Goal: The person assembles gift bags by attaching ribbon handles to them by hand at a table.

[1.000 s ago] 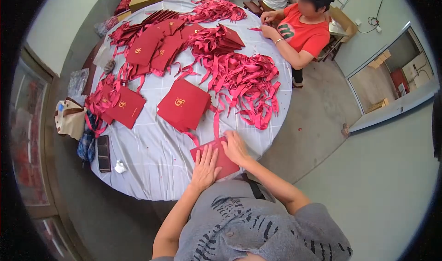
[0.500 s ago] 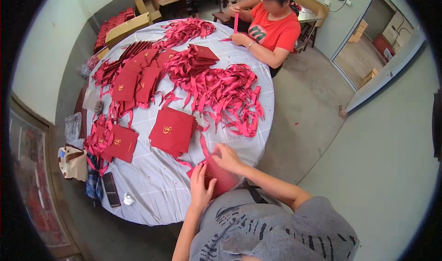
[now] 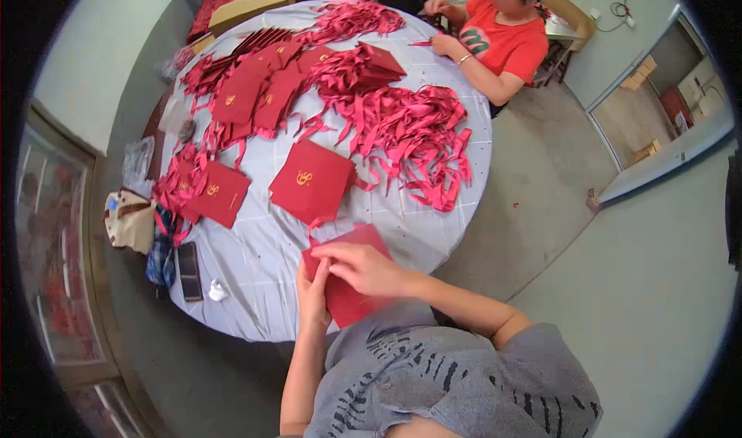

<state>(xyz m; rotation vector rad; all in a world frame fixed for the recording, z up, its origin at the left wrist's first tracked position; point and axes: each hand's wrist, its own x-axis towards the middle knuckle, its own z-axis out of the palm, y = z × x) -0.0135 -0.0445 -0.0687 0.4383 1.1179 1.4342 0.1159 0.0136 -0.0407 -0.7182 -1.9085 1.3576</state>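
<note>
At the near table edge, against my body, lies a flat red bag [image 3: 357, 303], square and card-like. My left hand [image 3: 312, 295] grips its left edge, thumb on top and fingers underneath. Across its upper part reaches my right hand [image 3: 371, 269], fingertips drawn together beside my left thumb at the upper left corner; what they pinch is hidden. A pink ribbon [image 3: 313, 231] sticks out just above that corner. Just beyond is a stack of red bags [image 3: 309, 181] with a gold emblem on top.
A large heap of pink ribbons [image 3: 413, 136] covers the table's right. More red bags [image 3: 239, 90] and ribbons lie at far left. A phone [image 3: 189, 272] and crumpled tissue [image 3: 218, 291] rest near the left edge. A person in a red shirt [image 3: 502, 40] works across the table.
My right hand has moved left over the bag to meet my left thumb. The bag has turned and now lies flatter. The view has shifted, so the table sits higher in it.
</note>
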